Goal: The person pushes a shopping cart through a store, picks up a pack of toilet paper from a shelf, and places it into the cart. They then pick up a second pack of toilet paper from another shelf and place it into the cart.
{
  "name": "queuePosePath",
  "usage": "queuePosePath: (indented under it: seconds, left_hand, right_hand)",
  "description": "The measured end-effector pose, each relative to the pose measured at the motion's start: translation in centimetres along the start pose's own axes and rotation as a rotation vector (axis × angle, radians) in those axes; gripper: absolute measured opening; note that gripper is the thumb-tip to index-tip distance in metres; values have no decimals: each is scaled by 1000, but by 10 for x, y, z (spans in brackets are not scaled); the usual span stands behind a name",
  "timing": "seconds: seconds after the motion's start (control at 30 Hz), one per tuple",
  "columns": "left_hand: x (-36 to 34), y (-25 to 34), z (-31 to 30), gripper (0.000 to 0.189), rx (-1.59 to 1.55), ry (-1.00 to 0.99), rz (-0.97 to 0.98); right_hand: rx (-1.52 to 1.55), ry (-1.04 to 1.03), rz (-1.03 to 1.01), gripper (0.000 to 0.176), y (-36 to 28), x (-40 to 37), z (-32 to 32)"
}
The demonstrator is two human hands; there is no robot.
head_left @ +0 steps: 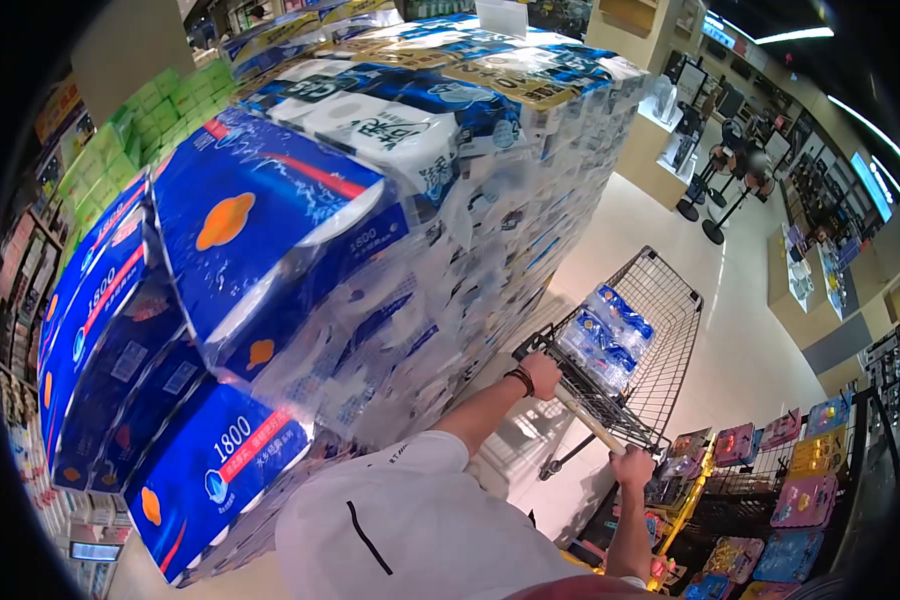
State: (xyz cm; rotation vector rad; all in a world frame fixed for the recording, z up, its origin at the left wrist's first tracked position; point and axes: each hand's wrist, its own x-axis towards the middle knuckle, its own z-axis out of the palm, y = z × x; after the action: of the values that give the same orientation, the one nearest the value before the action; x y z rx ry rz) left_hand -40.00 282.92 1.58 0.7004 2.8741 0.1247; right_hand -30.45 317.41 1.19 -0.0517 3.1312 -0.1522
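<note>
A wire shopping cart (670, 320) stands in front of me, with blue-and-white plastic-wrapped packs (608, 338) lying at its near end. My left hand (541, 376), with dark bands at the wrist, is closed round the left end of the pale cart handle (588, 420). Round the right end of the same handle, my right hand (632, 466) is closed too. Beside my left arm rises a big stack of wrapped paper packs (510, 200), with large blue packs marked 1800 (260, 215) at its near corner.
Green packs (160, 115) are piled behind the stack at the far left. Racks of small colourful packaged goods (805, 500) stand close on the right. Pale floor (715, 300) runs ahead past standing fans (720, 190) and a display counter (805, 300).
</note>
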Motion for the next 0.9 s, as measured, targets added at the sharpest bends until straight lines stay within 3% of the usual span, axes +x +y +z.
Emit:
queuePosePath:
  seconds: [0.43,0.9]
  left_hand:
    - [119,-32,-12,31,9,-45,11]
    - [295,-26,-40,39,-73,-90,-116]
  right_hand:
    - [-97,90,-28,31,45,115,25]
    - [-121,96,-195,33,141,327,-1]
